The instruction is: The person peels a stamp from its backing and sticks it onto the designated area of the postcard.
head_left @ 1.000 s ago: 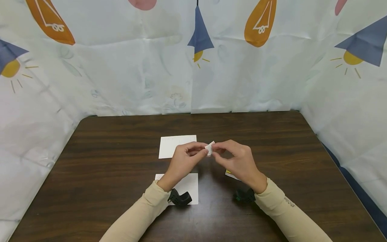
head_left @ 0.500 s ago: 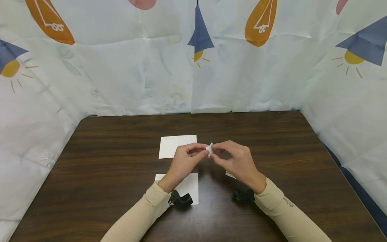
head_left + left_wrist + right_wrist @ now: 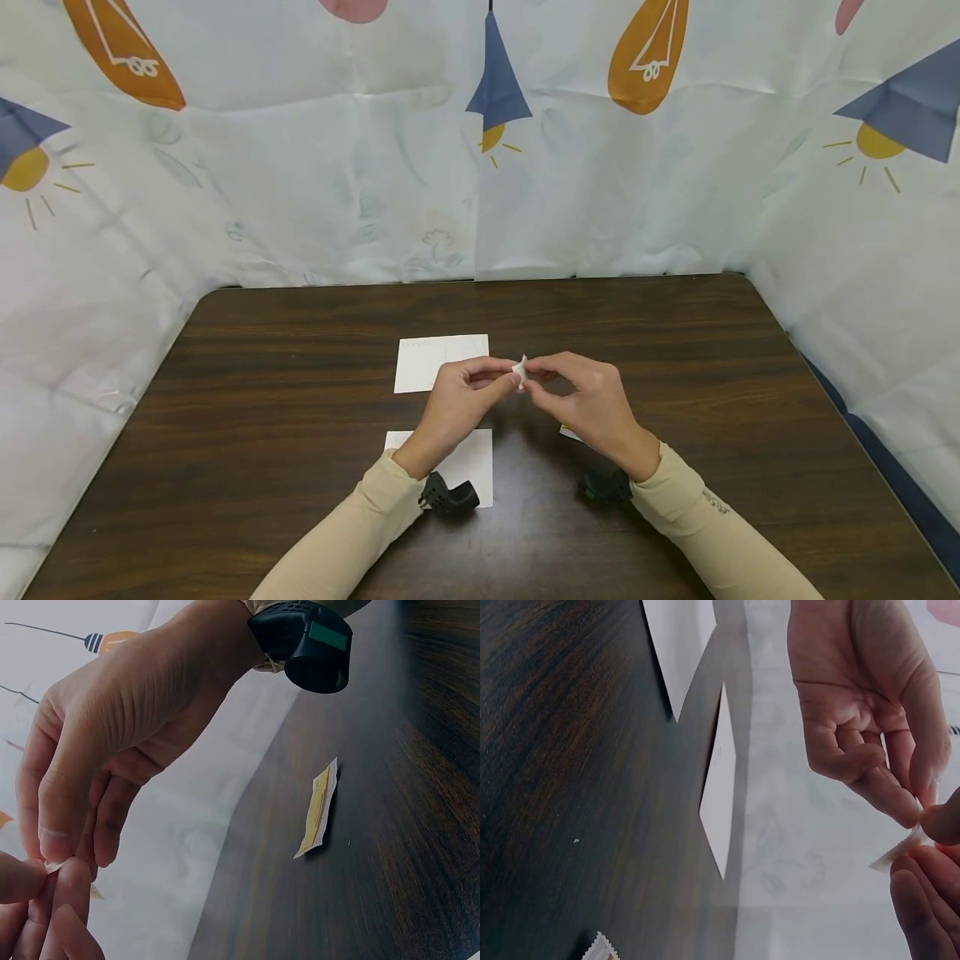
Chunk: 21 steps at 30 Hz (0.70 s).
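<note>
Above the table, a small white piece [image 3: 521, 372] is pinched between the fingertips of both hands. My left hand [image 3: 459, 398] grips its left side with thumb and fingers, and my right hand [image 3: 592, 402] pinches the right side. A serrated edge shows on the piece [image 3: 894, 855] in the right wrist view; fingers cover most of the piece [image 3: 54, 867] in the left wrist view. On the table, partly hidden under the right hand, lies a yellow-and-white packet [image 3: 570, 432], seen whole as a yellow packet [image 3: 318, 810] in the left wrist view.
A white card [image 3: 423, 363] lies behind the left hand, and another white sheet [image 3: 474, 468] lies partly under the left wrist. The dark wooden table [image 3: 262, 417] is bordered by a patterned white cloth [image 3: 420, 167] at the back and sides.
The white piece has turned and looks narrower between the fingertips. The right fingertips have shifted slightly left, closer to the left hand, which has barely moved.
</note>
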Available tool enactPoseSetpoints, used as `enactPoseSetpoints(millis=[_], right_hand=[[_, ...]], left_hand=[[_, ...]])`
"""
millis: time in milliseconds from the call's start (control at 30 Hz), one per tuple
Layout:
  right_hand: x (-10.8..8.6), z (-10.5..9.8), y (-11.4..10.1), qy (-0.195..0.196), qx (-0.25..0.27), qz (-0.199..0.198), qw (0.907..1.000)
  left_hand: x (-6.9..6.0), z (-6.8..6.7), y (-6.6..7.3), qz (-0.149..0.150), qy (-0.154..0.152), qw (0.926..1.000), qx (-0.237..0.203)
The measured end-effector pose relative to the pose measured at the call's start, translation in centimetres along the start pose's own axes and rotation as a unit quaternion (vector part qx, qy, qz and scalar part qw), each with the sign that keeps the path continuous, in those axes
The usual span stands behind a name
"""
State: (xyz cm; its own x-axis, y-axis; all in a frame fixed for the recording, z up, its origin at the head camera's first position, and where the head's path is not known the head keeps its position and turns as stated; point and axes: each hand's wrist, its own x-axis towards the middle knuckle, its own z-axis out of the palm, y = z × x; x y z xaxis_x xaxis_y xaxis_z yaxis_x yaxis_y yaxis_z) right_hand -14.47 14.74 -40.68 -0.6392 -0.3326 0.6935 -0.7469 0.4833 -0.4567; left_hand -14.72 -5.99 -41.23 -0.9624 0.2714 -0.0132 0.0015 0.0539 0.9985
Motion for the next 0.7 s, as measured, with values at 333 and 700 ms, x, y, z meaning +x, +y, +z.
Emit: enactPoseSetpoints(millis=[333, 700], right_hand=[[0.06, 0.03, -0.21, 0.011, -0.014, -0.011, 0.9998], [-0.05, 0.23, -0.18, 0.007, -0.022, -0.019, 0.9996]], left_hand=[[-0.16, 0.20, 0.13, -0.004, 0.006, 0.9999, -0.014], [-0.38, 0.42, 0.14, -0.006, 0.005, 0.9999, -0.007]])
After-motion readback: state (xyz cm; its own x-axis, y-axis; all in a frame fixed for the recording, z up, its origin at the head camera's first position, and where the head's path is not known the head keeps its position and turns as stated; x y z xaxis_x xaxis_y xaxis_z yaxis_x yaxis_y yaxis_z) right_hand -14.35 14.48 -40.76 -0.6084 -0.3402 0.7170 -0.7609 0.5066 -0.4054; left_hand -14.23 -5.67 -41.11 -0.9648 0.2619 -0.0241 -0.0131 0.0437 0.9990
